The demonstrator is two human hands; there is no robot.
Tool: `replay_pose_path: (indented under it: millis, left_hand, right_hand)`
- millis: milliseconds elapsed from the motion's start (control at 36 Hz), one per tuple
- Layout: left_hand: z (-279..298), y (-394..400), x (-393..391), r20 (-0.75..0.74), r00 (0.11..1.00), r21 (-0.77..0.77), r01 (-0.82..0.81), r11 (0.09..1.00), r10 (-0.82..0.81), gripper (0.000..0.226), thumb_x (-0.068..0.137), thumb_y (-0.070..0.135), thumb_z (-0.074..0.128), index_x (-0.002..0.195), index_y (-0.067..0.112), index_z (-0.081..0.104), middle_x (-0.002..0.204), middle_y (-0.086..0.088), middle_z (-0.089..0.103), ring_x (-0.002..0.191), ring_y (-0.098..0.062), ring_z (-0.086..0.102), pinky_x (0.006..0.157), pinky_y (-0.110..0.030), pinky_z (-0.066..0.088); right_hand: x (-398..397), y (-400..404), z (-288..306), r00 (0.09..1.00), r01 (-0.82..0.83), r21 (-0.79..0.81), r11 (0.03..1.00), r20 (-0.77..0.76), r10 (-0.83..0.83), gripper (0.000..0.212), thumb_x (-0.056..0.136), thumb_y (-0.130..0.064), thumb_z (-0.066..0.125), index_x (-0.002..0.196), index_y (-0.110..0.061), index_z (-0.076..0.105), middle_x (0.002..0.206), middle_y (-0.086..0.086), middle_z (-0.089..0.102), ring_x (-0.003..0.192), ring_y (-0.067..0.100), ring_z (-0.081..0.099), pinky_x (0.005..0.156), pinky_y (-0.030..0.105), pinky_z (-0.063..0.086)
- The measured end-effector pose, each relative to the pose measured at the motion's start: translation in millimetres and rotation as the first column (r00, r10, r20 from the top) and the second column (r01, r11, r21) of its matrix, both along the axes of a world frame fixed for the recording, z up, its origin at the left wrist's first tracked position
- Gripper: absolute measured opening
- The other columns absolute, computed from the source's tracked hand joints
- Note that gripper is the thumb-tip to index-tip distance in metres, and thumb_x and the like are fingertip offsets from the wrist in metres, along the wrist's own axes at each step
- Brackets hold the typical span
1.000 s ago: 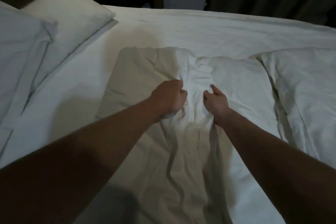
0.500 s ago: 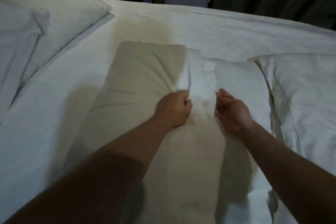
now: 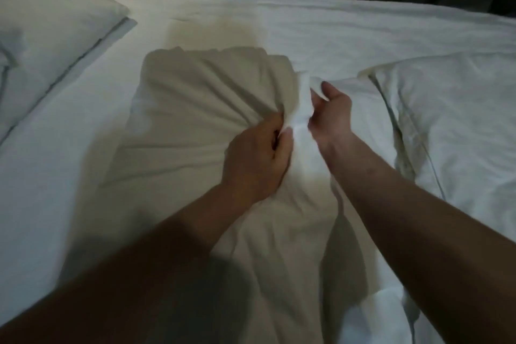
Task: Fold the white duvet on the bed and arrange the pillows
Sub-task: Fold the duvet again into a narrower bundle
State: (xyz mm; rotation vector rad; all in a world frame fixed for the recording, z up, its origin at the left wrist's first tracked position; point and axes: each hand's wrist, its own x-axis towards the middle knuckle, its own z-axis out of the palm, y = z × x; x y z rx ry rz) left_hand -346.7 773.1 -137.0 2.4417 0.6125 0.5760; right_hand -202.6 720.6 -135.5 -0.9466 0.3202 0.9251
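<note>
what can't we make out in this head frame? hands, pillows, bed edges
- Left hand, head view: fingertips buried in the bunched fabric of the middle pillow; motion blur smears the fingers.
- Right hand: which layer the fingers pinch is lost in white folds.
- Middle pillow: near end hidden by both forearms.
- Left pillow: cut off by the left edge.
- Right pillow: cut off by the right edge.
- Room beyond the bed: too dark.

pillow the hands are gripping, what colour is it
White, plain, shaded cream in the dim light; the pillow shows in the head view.
</note>
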Motion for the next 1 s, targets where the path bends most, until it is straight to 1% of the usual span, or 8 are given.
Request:
replay_pose_path:
  millis: [167,389,500,556,639,833,917,1000]
  left_hand:
    - [-85.8,17.6,-19.6,-0.297,0.955,0.006,-0.006,1.0,0.007,0.029,0.098,0.046,0.032,0.099,0.027,0.053,0.076,-0.001,0.066,0.075,-0.027,0.064,0.063,-0.038,0.047]
    - [-80.4,15.2,-5.5,-0.369,0.929,-0.041,-0.028,0.999,0.011,0.025,0.1,0.045,0.038,0.085,0.027,0.046,0.079,-0.003,0.066,0.077,-0.028,0.064,0.061,-0.033,0.037]
    - [-42.1,9.2,-22.8,-0.356,0.932,-0.359,-0.069,0.931,-0.068,0.022,0.091,0.05,0.055,0.088,0.029,0.05,0.077,0.01,0.064,0.071,-0.011,0.06,0.07,-0.033,0.05]
    - [-18.4,5.1,-48.5,-0.293,0.955,-0.587,-0.135,0.798,-0.054,0.023,0.086,0.052,0.063,0.098,0.033,0.057,0.088,0.015,0.064,0.077,-0.002,0.061,0.074,-0.03,0.054]
    - [12.3,-4.8,-105.0,-0.248,0.968,-0.495,-0.084,0.865,-0.047,0.051,0.076,0.065,0.063,0.117,0.035,0.056,0.115,0.019,0.056,0.106,0.001,0.055,0.093,-0.023,0.045]
    - [12.2,-72.4,-200.5,-0.546,0.825,-0.08,0.123,0.989,-0.147,0.113,0.062,0.08,0.057,0.154,0.025,0.021,0.163,0.009,0.016,0.15,-0.012,0.017,0.115,-0.041,0.022]
    - [7.0,-75.2,-188.6,-0.519,0.842,-0.12,0.099,0.988,-0.147,0.097,0.069,0.059,0.061,0.154,0.03,0.022,0.164,0.012,0.006,0.151,-0.014,0.011,0.116,-0.044,0.021]
    - [7.1,-85.1,-173.6,-0.494,0.852,-0.113,0.134,0.985,-0.173,0.093,0.07,0.052,0.059,0.153,0.031,0.023,0.164,0.011,0.006,0.151,-0.016,0.009,0.118,-0.045,0.016]
  right_hand:
    - [0.3,-42.0,-44.4,0.983,-0.162,-0.302,0.939,0.028,0.179,0.049,0.105,-0.04,0.029,0.135,-0.01,0.054,0.134,0.006,0.062,0.114,0.02,0.061,0.105,0.037,0.043]
    - [-28.3,-38.1,-52.6,0.935,-0.292,-0.335,0.896,0.095,0.341,0.035,0.101,-0.045,0.047,0.099,-0.018,0.067,0.092,-0.003,0.074,0.093,0.014,0.068,0.082,0.027,0.053]
    - [-20.9,-4.5,-35.0,0.93,-0.222,-0.43,0.875,0.175,0.322,0.057,0.081,-0.055,0.071,0.117,-0.011,0.067,0.11,0.009,0.073,0.098,0.027,0.072,0.089,0.039,0.057]
    - [-20.5,9.9,-29.4,0.893,-0.296,-0.503,0.812,0.156,0.423,0.098,0.058,-0.071,0.079,0.132,-0.012,0.055,0.124,0.005,0.067,0.102,0.026,0.069,0.091,0.042,0.056]
    - [-27.2,23.9,-20.3,0.845,-0.359,-0.585,0.727,0.126,0.519,0.136,0.046,-0.082,0.074,0.155,-0.021,0.021,0.149,0.001,0.043,0.124,0.028,0.055,0.1,0.047,0.049]
    - [-35.7,48.7,11.0,0.847,-0.36,-0.518,0.776,0.168,0.504,0.023,0.084,-0.027,0.072,0.094,-0.01,0.06,0.068,-0.001,0.064,0.058,0.012,0.064,0.053,0.023,0.056]
    - [-26.4,54.4,21.0,0.835,-0.158,-0.533,0.831,0.378,0.401,0.011,0.085,-0.023,0.067,0.081,-0.014,0.061,0.053,-0.005,0.047,0.037,0.007,0.043,0.039,0.015,0.032]
    - [-16.6,45.2,11.5,0.757,-0.074,-0.593,0.802,0.49,0.432,0.009,0.088,-0.026,0.062,0.086,-0.017,0.063,0.064,-0.006,0.051,0.041,0.001,0.046,0.04,0.014,0.034]
